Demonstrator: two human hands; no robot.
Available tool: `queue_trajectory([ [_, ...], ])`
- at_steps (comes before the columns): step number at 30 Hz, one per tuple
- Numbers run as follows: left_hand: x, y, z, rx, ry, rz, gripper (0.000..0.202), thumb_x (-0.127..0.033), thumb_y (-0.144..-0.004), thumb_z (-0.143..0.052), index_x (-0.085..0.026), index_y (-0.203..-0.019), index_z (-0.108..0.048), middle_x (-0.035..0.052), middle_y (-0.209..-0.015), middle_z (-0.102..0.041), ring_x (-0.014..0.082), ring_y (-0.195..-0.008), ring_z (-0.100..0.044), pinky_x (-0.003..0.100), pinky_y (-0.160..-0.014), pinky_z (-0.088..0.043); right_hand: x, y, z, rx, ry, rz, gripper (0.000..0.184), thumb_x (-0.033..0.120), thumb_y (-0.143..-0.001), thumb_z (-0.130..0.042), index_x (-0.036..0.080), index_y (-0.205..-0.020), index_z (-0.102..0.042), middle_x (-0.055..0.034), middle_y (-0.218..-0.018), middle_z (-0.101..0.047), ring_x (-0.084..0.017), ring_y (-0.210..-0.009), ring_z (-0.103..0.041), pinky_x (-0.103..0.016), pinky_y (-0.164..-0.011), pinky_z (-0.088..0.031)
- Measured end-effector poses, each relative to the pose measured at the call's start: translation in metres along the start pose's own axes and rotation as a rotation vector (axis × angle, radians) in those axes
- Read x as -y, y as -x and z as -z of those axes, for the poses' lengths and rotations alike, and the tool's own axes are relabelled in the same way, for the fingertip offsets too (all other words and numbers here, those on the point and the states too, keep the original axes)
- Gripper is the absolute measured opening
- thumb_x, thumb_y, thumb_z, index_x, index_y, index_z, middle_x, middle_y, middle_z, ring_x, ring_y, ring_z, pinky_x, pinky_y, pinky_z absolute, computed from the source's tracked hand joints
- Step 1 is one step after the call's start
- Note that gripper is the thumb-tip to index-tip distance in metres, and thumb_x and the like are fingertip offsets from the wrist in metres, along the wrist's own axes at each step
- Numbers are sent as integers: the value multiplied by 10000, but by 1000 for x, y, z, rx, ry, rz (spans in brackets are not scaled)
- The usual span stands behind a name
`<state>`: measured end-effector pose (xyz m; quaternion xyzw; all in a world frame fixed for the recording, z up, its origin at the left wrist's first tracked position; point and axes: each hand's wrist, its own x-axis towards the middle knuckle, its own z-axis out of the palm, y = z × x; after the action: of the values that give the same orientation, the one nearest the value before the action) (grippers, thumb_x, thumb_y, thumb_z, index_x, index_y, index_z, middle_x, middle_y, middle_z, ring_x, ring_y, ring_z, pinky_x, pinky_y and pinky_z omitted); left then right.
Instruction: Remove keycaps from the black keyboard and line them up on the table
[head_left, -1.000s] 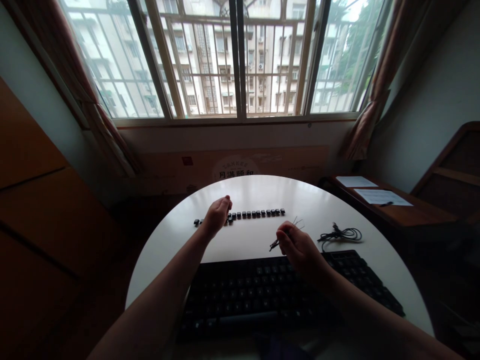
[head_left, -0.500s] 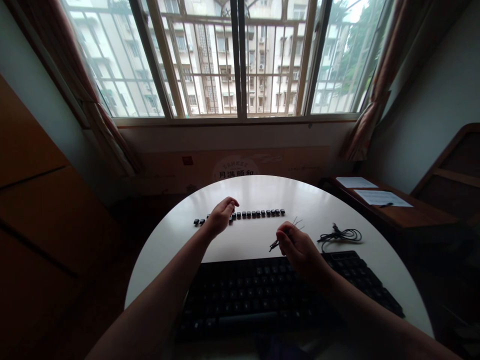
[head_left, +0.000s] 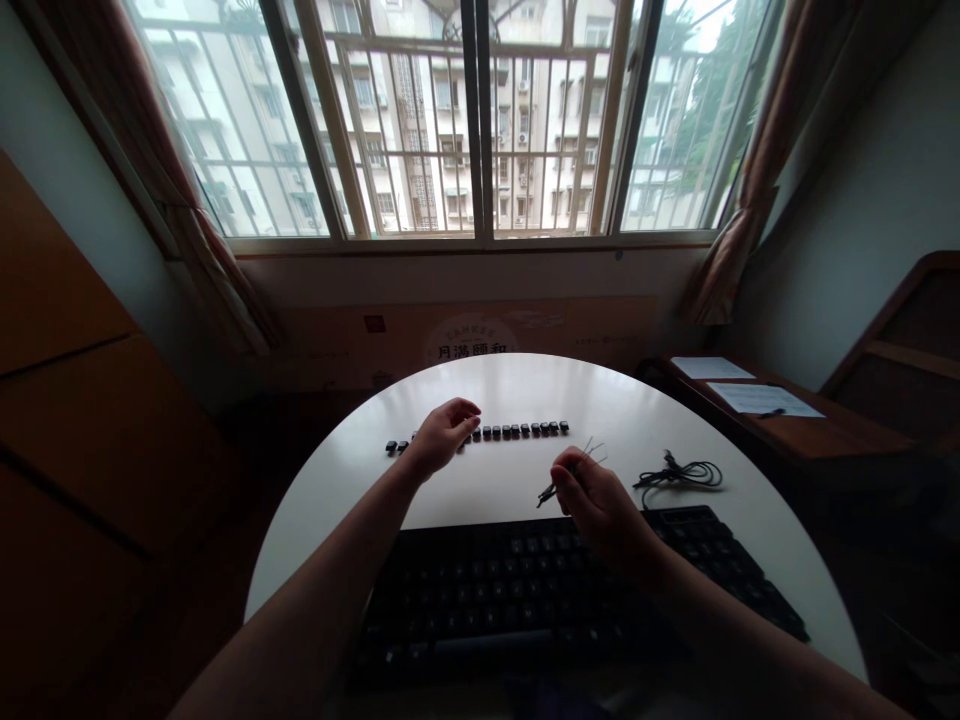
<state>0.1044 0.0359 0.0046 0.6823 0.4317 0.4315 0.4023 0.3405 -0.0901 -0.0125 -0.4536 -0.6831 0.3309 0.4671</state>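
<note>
A black keyboard (head_left: 555,585) lies at the near edge of a round white table (head_left: 517,390). Farther back, several loose black keycaps (head_left: 525,430) stand in a row. My left hand (head_left: 444,435) hovers over the left part of that row with its fingers loosely curled and parted, and I see nothing in it. Above the keyboard's far edge, my right hand (head_left: 596,505) is closed on a thin wire keycap puller (head_left: 566,475). Its dark end points left and its wire prongs point up to the right.
A coiled black cable (head_left: 679,472) lies on the table right of my right hand. A low wooden side table (head_left: 795,420) with sheets of paper stands at the right. A barred window and curtains fill the back wall, and wooden furniture is on the left.
My left hand has opened from a closed pinch at the keycap row and drawn slightly back. My right hand has stayed still with the puller.
</note>
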Motion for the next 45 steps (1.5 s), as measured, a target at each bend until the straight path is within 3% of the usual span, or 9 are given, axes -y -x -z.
queue_trajectory([
  [5,-1,3,2,43,-68,-41,302,-315,-697,-745,-147,-934,-663,47,-761,-680,171,-676,-623,268,-555,-493,1,0,0,-3,-1,0,414,587,-968,-442,190,-865,-497,33,-602,-489,-110,-528,-437,-229,-526,-359],
  [9,0,5,0,7,-157,-168,250,-275,-686,-752,-162,-900,-687,71,-835,-708,216,-793,-670,355,-724,-570,1,1,0,-5,-5,10,410,577,-969,-448,186,-857,-500,31,-606,-489,-108,-532,-439,-228,-527,-364],
  [13,0,6,-2,-22,-283,-300,191,-214,-701,-727,-183,-889,-707,79,-900,-714,226,-851,-670,394,-843,-566,1,1,-1,1,-14,8,405,571,-971,-451,186,-854,-499,32,-602,-489,-105,-523,-428,-225,-515,-358],
  [18,0,7,-1,-2,-383,-366,193,-188,-730,-704,-191,-923,-708,69,-906,-714,220,-842,-661,377,-822,-559,0,1,-1,2,-18,13,403,572,-970,-455,187,-862,-499,28,-610,-495,-106,-529,-434,-221,-515,-357],
  [23,6,7,1,30,-553,-334,190,-167,-718,-713,-222,-900,-716,40,-863,-721,213,-778,-638,346,-761,-518,1,1,-1,3,-6,8,405,575,-969,-453,186,-868,-502,27,-611,-501,-108,-532,-441,-221,-524,-366],
  [30,19,10,3,250,-642,-243,241,-168,-703,-666,-262,-913,-738,22,-936,-751,235,-840,-658,331,-785,-493,1,2,-1,-1,-15,4,394,563,-969,-462,187,-858,-507,25,-608,-508,-106,-531,-442,-215,-516,-360],
  [39,24,8,9,202,-725,-230,261,-130,-671,-670,-283,-871,-742,17,-905,-734,233,-806,-643,310,-744,-468,0,1,-2,15,-34,-9,393,561,-967,-468,187,-854,-506,38,-578,-476,-95,-495,-396,-211,-487,-326],
  [45,26,7,17,187,-781,-214,239,-211,-696,-708,-282,-918,-757,43,-1026,-692,217,-780,-638,289,-674,-470,0,1,-1,26,-47,-9,392,564,-963,-475,186,-861,-504,38,-583,-470,-99,-503,-404,-213,-489,-332],
])
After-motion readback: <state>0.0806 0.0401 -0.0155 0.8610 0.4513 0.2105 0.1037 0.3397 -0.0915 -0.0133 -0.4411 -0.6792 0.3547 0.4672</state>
